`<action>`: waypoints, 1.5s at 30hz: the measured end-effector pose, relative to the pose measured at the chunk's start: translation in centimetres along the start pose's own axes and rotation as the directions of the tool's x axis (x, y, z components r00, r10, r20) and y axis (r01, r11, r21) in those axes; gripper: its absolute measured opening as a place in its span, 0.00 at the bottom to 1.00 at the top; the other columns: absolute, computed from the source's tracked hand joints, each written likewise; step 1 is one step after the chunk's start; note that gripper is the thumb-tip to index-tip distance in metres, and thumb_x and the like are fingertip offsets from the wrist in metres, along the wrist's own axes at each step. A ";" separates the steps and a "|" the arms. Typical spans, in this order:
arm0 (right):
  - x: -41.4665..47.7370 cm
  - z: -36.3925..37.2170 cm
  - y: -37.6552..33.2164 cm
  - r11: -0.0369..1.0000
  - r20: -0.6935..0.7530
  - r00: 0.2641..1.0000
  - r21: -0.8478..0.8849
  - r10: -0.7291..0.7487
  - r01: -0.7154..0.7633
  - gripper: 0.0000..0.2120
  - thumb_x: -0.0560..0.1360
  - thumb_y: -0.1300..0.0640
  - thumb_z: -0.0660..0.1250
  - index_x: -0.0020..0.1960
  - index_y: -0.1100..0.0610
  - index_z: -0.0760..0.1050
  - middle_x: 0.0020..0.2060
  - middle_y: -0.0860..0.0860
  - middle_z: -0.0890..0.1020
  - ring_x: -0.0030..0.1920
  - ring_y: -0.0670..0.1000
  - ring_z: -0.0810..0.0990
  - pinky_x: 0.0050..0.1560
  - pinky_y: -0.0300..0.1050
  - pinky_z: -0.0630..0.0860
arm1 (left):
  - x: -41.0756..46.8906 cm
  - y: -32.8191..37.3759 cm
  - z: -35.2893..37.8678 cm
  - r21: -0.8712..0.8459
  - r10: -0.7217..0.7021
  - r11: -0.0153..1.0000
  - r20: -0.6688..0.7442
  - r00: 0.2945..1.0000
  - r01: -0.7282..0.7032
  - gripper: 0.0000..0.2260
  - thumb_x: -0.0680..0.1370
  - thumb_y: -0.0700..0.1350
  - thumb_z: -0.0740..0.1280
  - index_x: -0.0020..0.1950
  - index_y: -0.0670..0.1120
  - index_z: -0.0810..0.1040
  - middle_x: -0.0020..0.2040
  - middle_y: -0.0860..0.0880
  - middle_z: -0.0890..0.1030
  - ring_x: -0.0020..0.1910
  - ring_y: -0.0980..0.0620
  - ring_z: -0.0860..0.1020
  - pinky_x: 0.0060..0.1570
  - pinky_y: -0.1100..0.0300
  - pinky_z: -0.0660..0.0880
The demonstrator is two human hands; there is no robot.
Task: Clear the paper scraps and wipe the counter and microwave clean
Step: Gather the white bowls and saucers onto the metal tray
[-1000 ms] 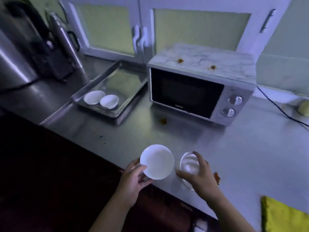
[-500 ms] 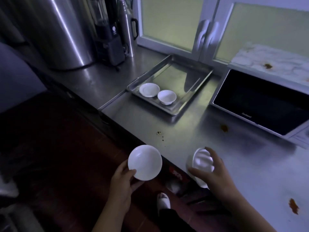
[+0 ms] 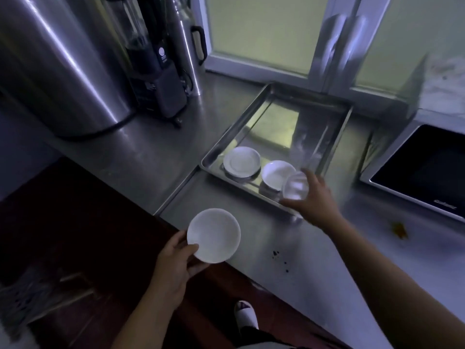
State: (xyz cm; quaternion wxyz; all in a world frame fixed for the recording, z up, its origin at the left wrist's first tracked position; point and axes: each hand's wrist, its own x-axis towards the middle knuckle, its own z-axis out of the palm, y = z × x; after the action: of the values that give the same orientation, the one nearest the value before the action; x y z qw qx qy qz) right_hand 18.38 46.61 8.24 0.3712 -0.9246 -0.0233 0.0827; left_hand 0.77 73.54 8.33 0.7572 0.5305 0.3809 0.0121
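**Right hand carries a dish out to the tray**

Half a second ago the right hand was at the front edge of the counter; now it is stretched out to the near right corner of the steel tray. The view has swung left with it, so the microwave is cut off at the right edge. The right hand's fingers are spread and curled round a small white dish, thumb beneath. The dish is tilted and smeared by motion. It overlaps the rim of a white bowl lying in the tray; whether they touch cannot be told. A white saucer lies just left of that bowl.

The left hand holds a shallow white dish level over the counter's front edge, thumb on the near rim and fingers under it.

The microwave stands on the counter just right of the tray, its dark door shut. An orange-brown stain marks the counter in front of it, and dark specks lie nearer the front edge. At the far left stand a large steel urn, a dark blender base and a steel jug.
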 end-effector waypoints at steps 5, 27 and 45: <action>9.5 2.1 -2.8 0.966 0.139 0.990 -0.254 -0.014 0.050 0.50 0.64 0.43 0.80 0.78 0.47 0.57 0.75 0.57 0.63 0.72 0.64 0.65 0.69 0.60 0.67 | 4.8 2.3 -0.9 -0.060 -0.051 0.997 0.037 0.998 0.054 0.15 0.77 0.31 0.63 0.61 0.43 0.77 0.58 0.42 0.81 0.55 0.43 0.81 0.38 0.49 0.82; 6.8 7.6 -4.4 0.862 -0.392 0.768 0.250 0.506 -0.440 0.26 0.74 0.56 0.74 0.69 0.56 0.73 0.65 0.58 0.74 0.62 0.59 0.75 0.62 0.54 0.75 | 25.2 14.4 8.0 0.387 -0.226 0.922 0.568 0.792 -0.015 0.18 0.76 0.31 0.65 0.57 0.52 0.79 0.58 0.43 0.80 0.52 0.39 0.82 0.37 0.51 0.82; -7.5 10.5 -1.6 0.449 -0.370 0.365 0.879 0.854 -0.159 0.15 0.77 0.66 0.65 0.43 0.48 0.82 0.39 0.53 0.85 0.42 0.52 0.85 0.29 0.39 0.73 | 24.8 6.8 27.1 0.633 -0.175 -0.040 0.757 0.629 -0.773 0.39 0.70 0.55 0.74 0.78 0.56 0.60 0.72 0.45 0.65 0.72 0.41 0.63 0.64 0.48 0.68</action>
State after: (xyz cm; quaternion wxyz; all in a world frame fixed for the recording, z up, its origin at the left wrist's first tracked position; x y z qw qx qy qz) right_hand 9.25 54.11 2.86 0.6143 -0.5712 0.5020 -0.2107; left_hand 36.99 65.46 3.80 0.2243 0.9287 -0.1624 -0.2468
